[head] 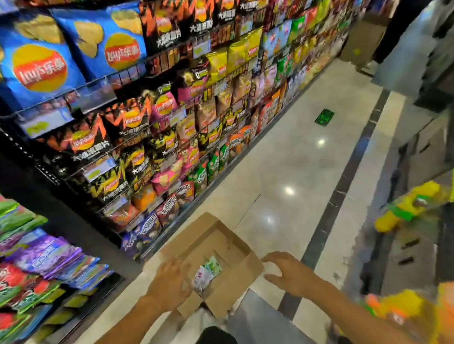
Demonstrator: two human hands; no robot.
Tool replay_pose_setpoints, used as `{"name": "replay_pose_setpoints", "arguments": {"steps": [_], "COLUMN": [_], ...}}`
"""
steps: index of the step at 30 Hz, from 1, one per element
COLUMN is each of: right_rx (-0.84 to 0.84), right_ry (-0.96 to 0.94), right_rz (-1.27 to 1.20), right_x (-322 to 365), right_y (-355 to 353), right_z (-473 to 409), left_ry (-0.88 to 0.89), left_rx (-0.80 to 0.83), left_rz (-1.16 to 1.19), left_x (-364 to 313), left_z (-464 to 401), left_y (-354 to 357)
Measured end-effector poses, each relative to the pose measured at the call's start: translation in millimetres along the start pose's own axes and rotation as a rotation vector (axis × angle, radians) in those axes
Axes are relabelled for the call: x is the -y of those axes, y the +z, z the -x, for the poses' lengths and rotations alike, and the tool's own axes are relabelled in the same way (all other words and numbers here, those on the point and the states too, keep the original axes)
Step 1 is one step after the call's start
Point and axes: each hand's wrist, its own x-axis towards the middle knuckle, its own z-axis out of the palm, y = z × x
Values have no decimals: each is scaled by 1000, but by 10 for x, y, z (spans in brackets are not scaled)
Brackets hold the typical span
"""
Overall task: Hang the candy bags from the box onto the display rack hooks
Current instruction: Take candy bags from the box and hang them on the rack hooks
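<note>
An open cardboard box (220, 243) sits on the floor in front of me, flaps spread. One white and green candy bag (207, 273) lies at its bottom. My left hand (169, 282) hovers over the box's left flap, fingers spread, holding nothing. My right hand (288, 271) hangs open just past the box's right edge, also empty. The display rack (24, 269) at the lower left carries rows of hanging candy bags in purple, red and green.
A long shelf of chip bags (161, 109) lines the left side of the aisle. Glossy tiled floor (288, 167) runs ahead, with a green sticker (324, 116) on it. Blurred yellow and green goods (418, 205) stand on the right. A black shoe (215, 343) shows below.
</note>
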Motion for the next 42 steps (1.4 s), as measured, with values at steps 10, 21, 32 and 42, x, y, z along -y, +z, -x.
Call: {"name": "replay_pose_setpoints", "arguments": {"steps": [10,21,32,42], "right_rx": [228,563,708,549], "right_ry": [-24,-32,104,327], "right_rz": [57,207,136,-41], "right_x": [-367,-1429,-2969,-3068], "right_y": [-265,931,2957,4308], "right_z": [-1565,-3794,-5295,-6325], "left_ry": [-203,-524,-603,-494], "left_rx": [13,-85,9,42], "left_rz": [212,510,655,676], "left_x": [340,293,200,803], "left_z": [-662,-1716,-3141,-3902], "left_y": [441,1660,4017,4928]}}
